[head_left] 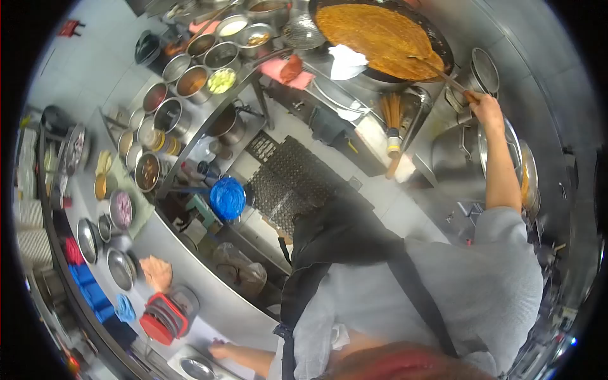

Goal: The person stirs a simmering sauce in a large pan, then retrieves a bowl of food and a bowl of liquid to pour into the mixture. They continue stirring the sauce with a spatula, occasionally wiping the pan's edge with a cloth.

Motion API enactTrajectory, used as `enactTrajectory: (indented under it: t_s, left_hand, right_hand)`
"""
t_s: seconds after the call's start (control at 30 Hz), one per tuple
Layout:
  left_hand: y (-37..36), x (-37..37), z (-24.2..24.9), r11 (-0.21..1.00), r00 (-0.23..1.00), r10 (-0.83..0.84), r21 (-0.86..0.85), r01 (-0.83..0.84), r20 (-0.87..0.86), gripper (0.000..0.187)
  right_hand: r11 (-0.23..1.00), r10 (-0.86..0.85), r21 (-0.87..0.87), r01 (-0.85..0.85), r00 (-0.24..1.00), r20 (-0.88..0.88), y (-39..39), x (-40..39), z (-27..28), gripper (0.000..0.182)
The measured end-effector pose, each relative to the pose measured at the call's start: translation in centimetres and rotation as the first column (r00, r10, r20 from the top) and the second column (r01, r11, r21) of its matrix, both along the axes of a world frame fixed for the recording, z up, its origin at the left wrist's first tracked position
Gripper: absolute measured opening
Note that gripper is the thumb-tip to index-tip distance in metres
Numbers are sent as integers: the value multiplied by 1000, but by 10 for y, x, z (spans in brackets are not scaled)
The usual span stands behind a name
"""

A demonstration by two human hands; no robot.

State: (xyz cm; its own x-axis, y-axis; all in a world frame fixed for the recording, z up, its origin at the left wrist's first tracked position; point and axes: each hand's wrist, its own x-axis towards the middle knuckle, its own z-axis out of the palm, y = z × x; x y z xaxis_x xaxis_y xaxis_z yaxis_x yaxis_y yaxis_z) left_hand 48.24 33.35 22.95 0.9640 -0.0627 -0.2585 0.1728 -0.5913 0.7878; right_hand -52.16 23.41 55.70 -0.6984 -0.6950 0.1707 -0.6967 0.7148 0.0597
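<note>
My right hand is closed around the wooden grip of a long-handled cooking utensil. The utensil reaches over the rim of a large black wok, and its far end lies in thick orange-brown food, which hides its shape. Low on the other side, my left hand is over the steel counter, close to a round metal dish; its fingers are small and blurred. A red and dark grey container stands further along that counter, with a tan crumpled lump beside it.
A large steel pot stands below my right forearm. Near the wok are a bamboo brush and a white cloth. Several metal pots, one holding chopped green food, line the opposite counter. A black mat covers the floor.
</note>
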Motion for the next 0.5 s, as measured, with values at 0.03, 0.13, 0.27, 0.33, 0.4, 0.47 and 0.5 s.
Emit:
enactTrajectory:
  t_s: [0.03, 0.13, 0.27, 0.33, 0.4, 0.47, 0.5]
  left_hand:
    - [-14, -44, 12, 998, 999, -15, -56, 13, -37, 31]
    - [-100, -238, 68, 816, 885, -438, -343, 465, 159, 32]
    - [-230, -383, 210, 110, 468, -793, -663, 741, 391, 27]
    - [-269, -435, 294, -431, 211, -569, -507, 746, 795, 30]
    - [-280, -478, 364, -781, 241, -217, -316, 539, 946, 42]
    - [-272, -513, 416, -914, 380, -120, -251, 319, 917, 48]
    - [-270, -528, 437, -944, 355, -87, -191, 269, 931, 47]
  right_hand:
    - [999, 26, -46, -23, 997, 71, 7, 1, -6, 31]
    - [989, 84, -136, -60, 981, 176, 14, 17, -22, 35]
    - [967, 214, -184, -178, 956, 199, -14, 22, -60, 38]
    - [976, 217, -65, -210, 967, 131, -36, 18, -79, 43]
    - [983, 183, -20, -182, 975, 127, -62, 13, -91, 44]
    - [991, 135, -13, -135, 974, 179, -89, -1, -100, 45]
    - [992, 129, -29, -126, 975, 182, -102, -12, -106, 45]
